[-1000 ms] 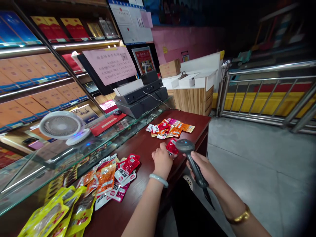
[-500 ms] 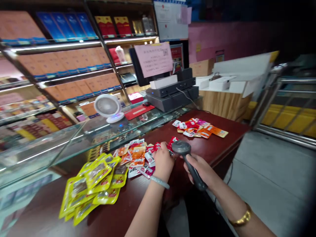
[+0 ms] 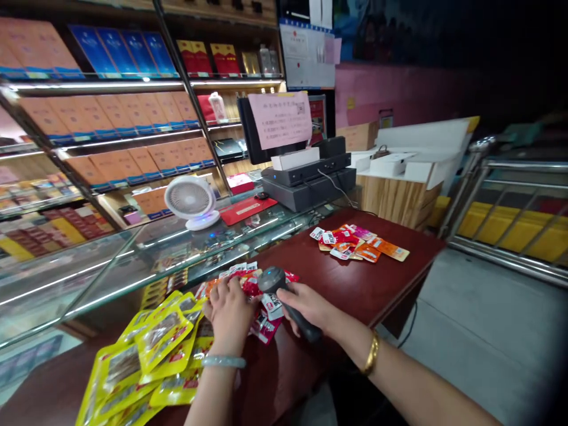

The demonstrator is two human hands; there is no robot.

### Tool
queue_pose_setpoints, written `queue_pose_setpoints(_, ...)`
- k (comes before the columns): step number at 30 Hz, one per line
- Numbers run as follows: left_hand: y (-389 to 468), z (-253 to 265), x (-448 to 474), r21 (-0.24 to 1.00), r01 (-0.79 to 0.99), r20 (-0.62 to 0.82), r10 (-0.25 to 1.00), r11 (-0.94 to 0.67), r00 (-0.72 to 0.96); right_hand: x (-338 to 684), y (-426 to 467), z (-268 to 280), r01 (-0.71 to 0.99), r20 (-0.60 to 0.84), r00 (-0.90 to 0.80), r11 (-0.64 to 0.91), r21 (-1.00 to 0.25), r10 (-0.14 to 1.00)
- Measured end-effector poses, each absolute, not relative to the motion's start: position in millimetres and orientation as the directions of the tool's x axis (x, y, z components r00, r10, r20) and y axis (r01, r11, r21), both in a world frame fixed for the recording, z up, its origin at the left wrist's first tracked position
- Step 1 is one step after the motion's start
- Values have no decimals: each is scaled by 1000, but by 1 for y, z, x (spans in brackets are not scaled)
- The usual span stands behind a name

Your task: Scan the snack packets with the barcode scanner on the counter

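A dark grey handheld scanner is being held aslant by the right hand; its rounded head, with a small blue light on top, is being turned toward the far left, while its handle is being angled back toward the near right. Beyond and below it, small glossy packets in red, orange, magenta and white are being supported by the tabletop in a loose, overlapping heap, which is being partly hidden by the left hand.
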State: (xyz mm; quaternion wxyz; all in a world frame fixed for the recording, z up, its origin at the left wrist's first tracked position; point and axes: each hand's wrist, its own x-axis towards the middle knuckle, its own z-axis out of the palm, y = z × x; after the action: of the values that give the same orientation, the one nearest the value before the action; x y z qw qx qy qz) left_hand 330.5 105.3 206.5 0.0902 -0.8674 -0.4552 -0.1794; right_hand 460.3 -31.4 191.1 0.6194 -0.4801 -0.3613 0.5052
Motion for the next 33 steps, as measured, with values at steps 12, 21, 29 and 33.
queue_pose_setpoints(12, 108, 199, 540, 271, 488, 192, 543, -830, 818, 566, -97, 187, -292, -91, 606, 115, -949, 790)
queue_pose_setpoints(21, 100, 175, 625, 365, 557, -54, 580, -746, 813, 607, -125, 169, -276, -124, 694, 103, -956, 709)
queue_pose_setpoints(29, 117, 161, 597, 622, 384, 146, 583, -682, 799, 607, -125, 171, -248, -112, 706, 96, -964, 700)
queue_pose_setpoints(33, 132, 169, 558, 779, 321, 126, 636, -539, 762, 592, -121, 172, -237, -92, 697, 107, -966, 711)
